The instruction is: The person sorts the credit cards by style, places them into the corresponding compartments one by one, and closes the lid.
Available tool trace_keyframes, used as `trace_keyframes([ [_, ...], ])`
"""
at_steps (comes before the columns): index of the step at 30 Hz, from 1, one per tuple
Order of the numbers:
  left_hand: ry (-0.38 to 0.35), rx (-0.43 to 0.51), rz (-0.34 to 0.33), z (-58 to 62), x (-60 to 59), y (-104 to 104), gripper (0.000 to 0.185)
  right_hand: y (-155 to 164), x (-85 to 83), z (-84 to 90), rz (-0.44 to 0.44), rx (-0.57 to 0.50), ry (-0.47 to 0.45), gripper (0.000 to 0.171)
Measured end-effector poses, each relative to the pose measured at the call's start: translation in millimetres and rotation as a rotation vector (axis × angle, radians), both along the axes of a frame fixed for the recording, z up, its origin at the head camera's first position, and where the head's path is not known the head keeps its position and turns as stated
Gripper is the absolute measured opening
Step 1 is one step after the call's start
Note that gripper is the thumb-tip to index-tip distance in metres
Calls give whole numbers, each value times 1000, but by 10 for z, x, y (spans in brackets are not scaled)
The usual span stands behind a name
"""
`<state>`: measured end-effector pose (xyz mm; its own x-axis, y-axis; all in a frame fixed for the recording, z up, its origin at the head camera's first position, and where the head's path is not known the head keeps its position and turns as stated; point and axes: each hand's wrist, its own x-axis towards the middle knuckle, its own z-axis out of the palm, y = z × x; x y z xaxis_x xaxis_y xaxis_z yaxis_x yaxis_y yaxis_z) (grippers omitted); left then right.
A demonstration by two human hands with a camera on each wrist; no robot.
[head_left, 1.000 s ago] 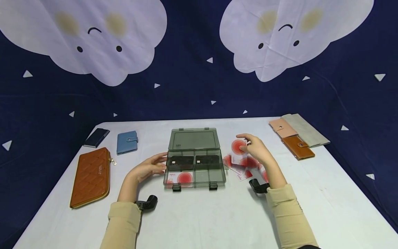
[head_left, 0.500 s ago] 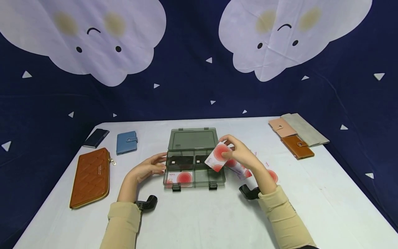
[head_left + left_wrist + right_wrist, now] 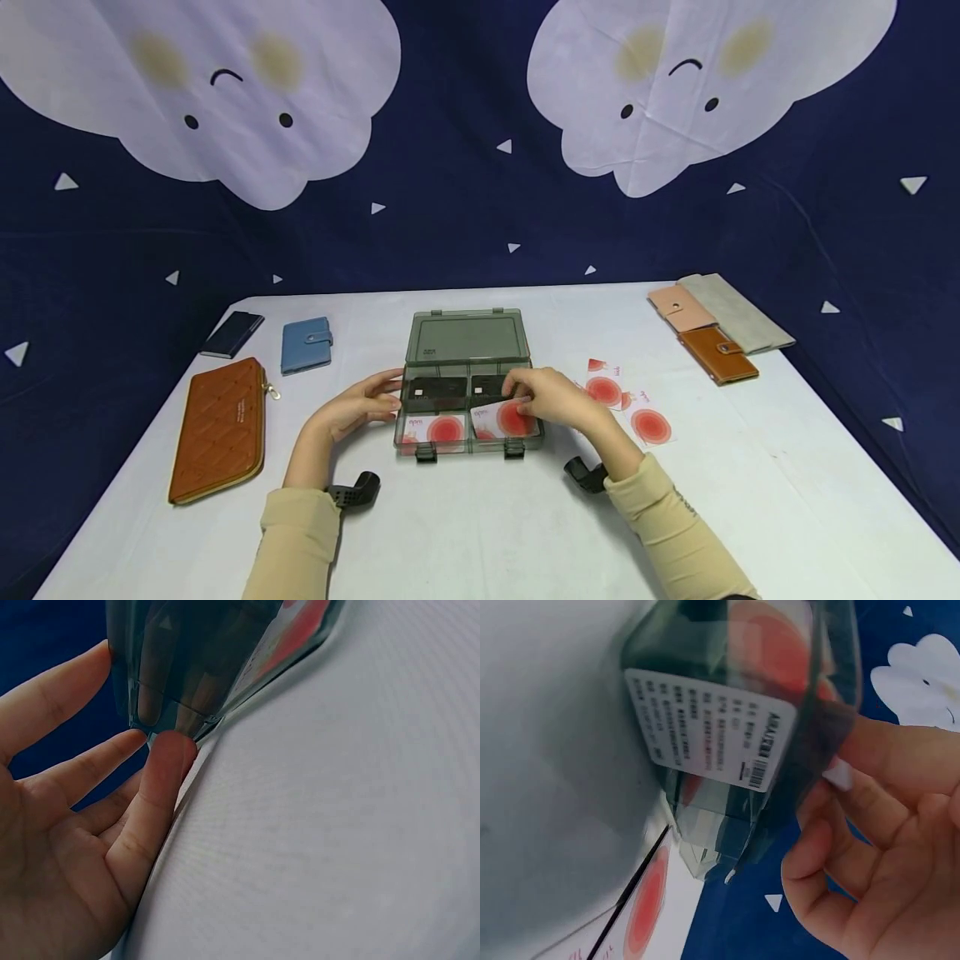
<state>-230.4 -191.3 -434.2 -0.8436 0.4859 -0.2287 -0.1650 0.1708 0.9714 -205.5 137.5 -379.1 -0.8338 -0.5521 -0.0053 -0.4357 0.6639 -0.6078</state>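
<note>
Wallets ring the worktop (image 3: 480,533): a long quilted brown wallet (image 3: 220,427) at my left, a small blue wallet (image 3: 306,343) and a dark flat case (image 3: 232,332) beyond it, and at the far right a pink wallet (image 3: 681,308), a tan wallet (image 3: 718,353) and a grey pouch (image 3: 737,312) lying close together. Two loose cards (image 3: 628,408), white with red discs, lie just right of the box, near my right wrist. Nothing lies between my hands and the box.

The box (image 3: 469,385) sits mid-worktop, a smoky see-through plastic case with its lid (image 3: 467,335) thrown back flat and two black latches on the near edge. Inside, the two far compartments each hold a dark card; the near left one holds a white card with a red disc (image 3: 433,428).

My right hand (image 3: 551,398) pinches the card (image 3: 504,417), a thin stiff white rectangle with a red disc, in a closed grip, holding it tilted over the near right compartment, its lower edge down inside. The right wrist view shows the box wall and a printed barcode label (image 3: 709,727) beside my fingers.

My left hand (image 3: 360,407) is flat and relaxed, fingertips (image 3: 172,746) touching the box's left wall, gripping nothing. The worktop is covered in plain white, finely woven cloth.
</note>
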Motion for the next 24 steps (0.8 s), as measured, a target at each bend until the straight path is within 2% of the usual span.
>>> trace_keyframes([
  [3, 2, 2, -5, -1, -5, 0, 77, -10, 10, -4, 72, 132, 96, 18],
  [6, 3, 4, -7, 3, -4, 1, 77, -15, 17, -6, 110, 197, 144, 17],
  [16, -2, -7, 4, 17, 7, 7, 75, -14, 41, 32, 115, 233, 175, 15],
  [20, -6, -10, 7, 19, 9, 5, 75, 43, 17, 58, 132, 191, 142, 14],
  [24, -7, -8, 5, 21, 7, 6, 75, 171, -47, 76, 113, 60, 64, 15],
])
